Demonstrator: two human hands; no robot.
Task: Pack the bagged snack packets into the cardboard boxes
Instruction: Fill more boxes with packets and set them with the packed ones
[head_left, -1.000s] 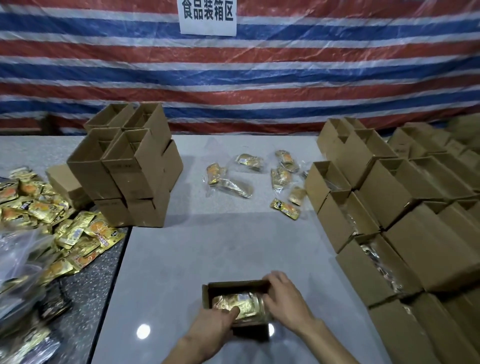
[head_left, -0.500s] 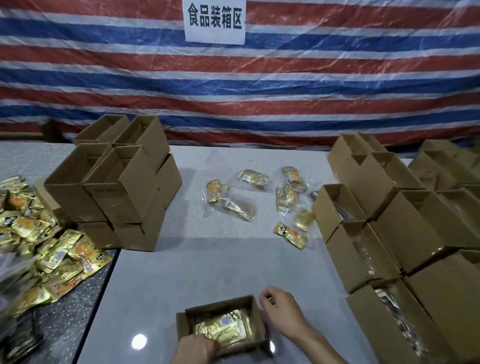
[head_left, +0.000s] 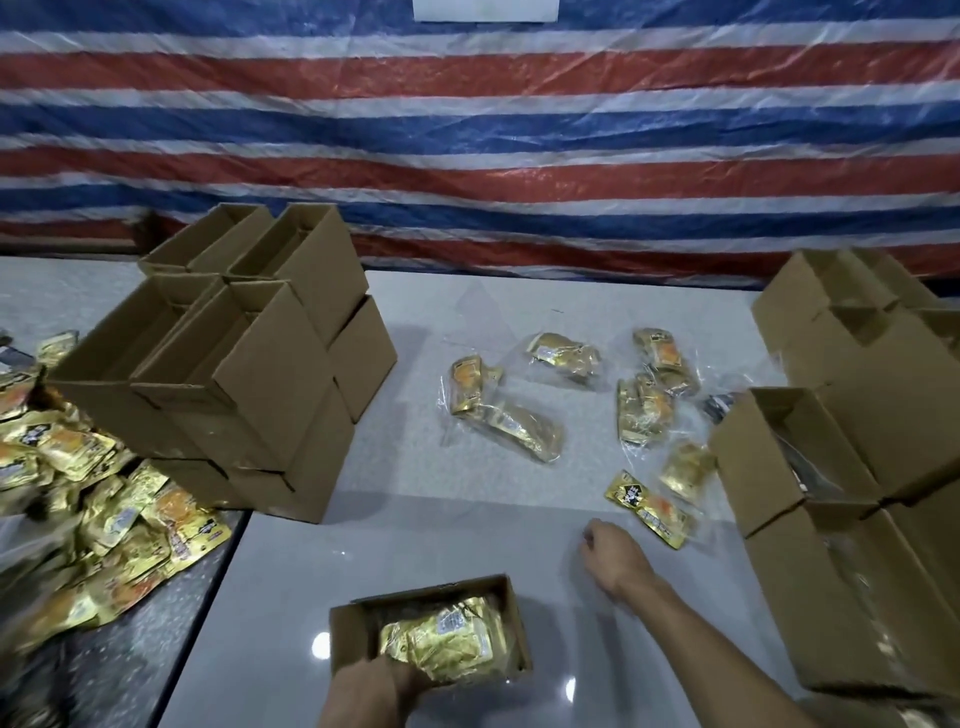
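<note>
Bare tabletop (head_left: 441, 545) — left box stack (head_left: 249, 374), right boxes (head_left: 753, 483) flanking

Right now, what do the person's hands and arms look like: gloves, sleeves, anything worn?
Both are bare. The left hand and right hand wear no gloves, and I see no ring. The right forearm shows no sleeve, watch or bracelet up to the frame edge. Only the wrist end of the left arm is in view, also unsleeved.

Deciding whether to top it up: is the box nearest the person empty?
No, the box at the near table edge already has a bag of gold snack packets lying inside it.
</note>
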